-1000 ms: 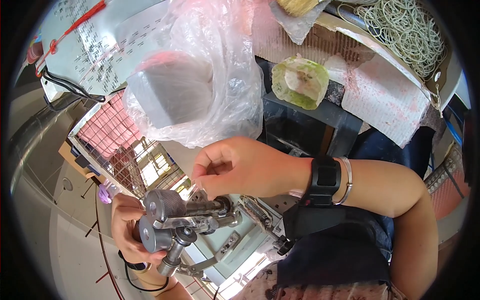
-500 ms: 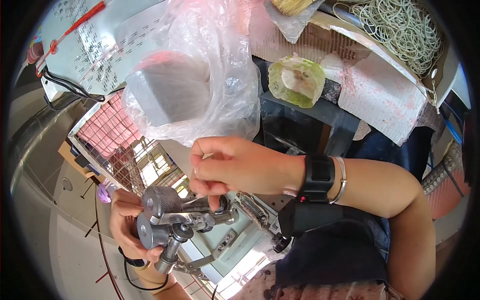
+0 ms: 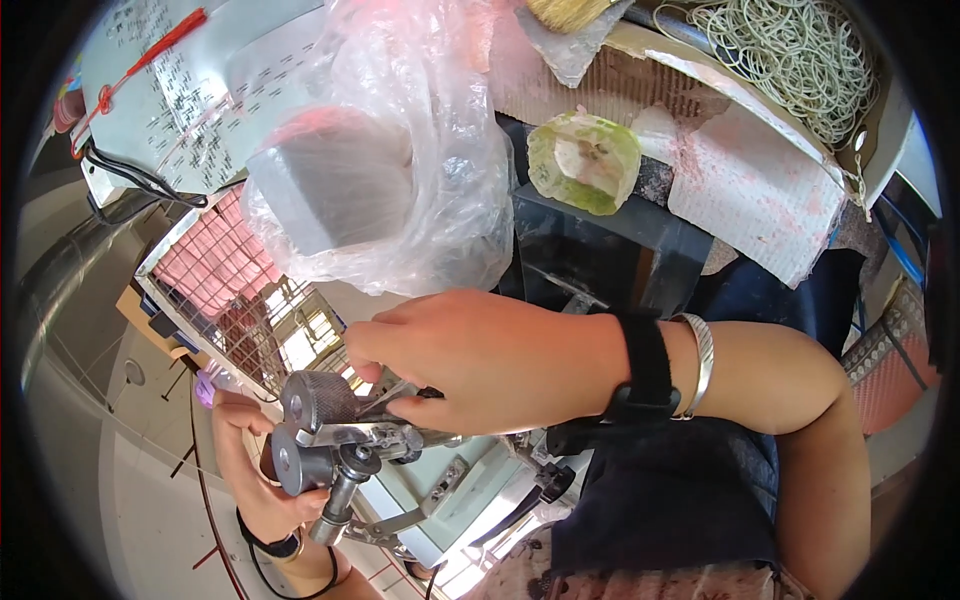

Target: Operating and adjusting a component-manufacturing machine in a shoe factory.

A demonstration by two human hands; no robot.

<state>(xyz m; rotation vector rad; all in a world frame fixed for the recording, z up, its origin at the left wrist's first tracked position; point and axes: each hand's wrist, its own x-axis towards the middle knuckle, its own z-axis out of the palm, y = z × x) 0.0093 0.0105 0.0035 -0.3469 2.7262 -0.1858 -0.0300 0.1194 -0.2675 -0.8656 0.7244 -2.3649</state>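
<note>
At the lower left stands a metal roller device with a knurled upper roller (image 3: pixel 325 398), a smooth lower roller (image 3: pixel 303 462) and a steel shaft (image 3: pixel 345 495). My left hand (image 3: pixel 245 470) curves round the rollers' far left side. One digit shows by the shaft, and the other fingertips are hidden behind the rollers. My right hand (image 3: pixel 480 360) reaches in from the right, just right of the knurled roller. Its thumb and fingers are bent toward each other at a thin, pale, shiny strip; what they hold is unclear.
A clear plastic bag (image 3: pixel 450 190) with a grey block lies beyond my right hand. Farther right are a green-and-white faceted lump (image 3: pixel 585 165), torn cardboard (image 3: pixel 760 220), a brush (image 3: pixel 565 12) and a heap of pale elastic loops (image 3: pixel 800 75). A wire basket (image 3: pixel 220 290) stands left.
My right hand has moved down and left to the rollers, its fingers now beside the knurled one. My left hand's upper fingers have shifted slightly left; its wrist stays near the same place.
</note>
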